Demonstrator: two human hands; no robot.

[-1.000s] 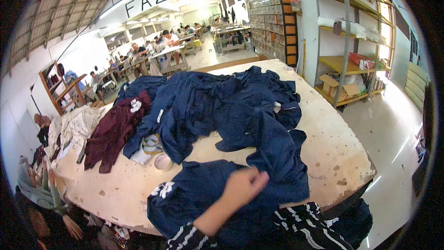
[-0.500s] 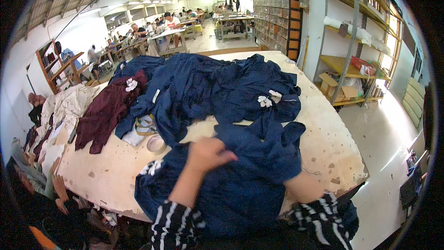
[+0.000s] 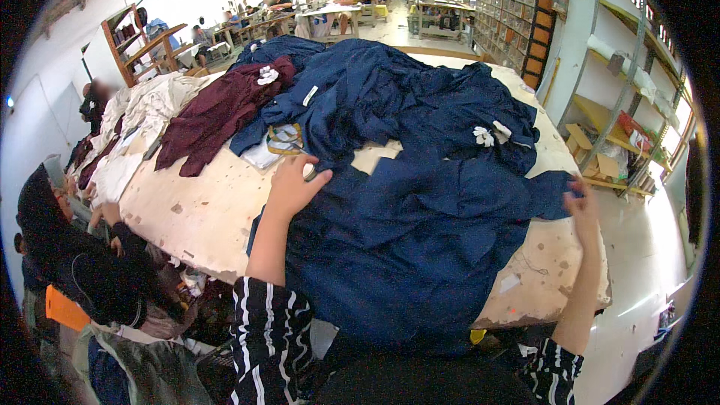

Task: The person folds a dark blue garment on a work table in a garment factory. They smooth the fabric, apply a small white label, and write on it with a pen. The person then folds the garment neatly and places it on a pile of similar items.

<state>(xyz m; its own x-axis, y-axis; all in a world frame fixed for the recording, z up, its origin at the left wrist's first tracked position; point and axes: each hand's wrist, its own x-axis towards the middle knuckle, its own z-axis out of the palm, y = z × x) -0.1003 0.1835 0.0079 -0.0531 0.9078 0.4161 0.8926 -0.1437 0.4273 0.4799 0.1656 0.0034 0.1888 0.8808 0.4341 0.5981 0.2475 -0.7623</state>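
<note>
A navy garment (image 3: 405, 247) lies spread over the near part of the table, its lower part reaching the front edge. My left hand (image 3: 294, 186) rests at its upper left side, thumb held apart from the fingers. At the far right, my right hand (image 3: 581, 206) has its fingers bent round the end of a navy sleeve; they are slightly blurred. Beyond the garment lies a heap of navy clothes (image 3: 375, 90), with white flower-like pieces (image 3: 484, 135) on it. A tape roll is mostly hidden behind my left hand.
A maroon garment (image 3: 217, 109) and cream cloth (image 3: 161, 105) lie at the table's left. Yellow strapping (image 3: 285, 139) sits by the heap. A person in black (image 3: 90, 255) works at the left edge. Metal shelves (image 3: 611, 112) stand at the right; people sit at sewing tables behind.
My hands have moved apart, the right one out to the right with the sleeve end. The garment now lies flatter and wider. The whole view has shifted.
</note>
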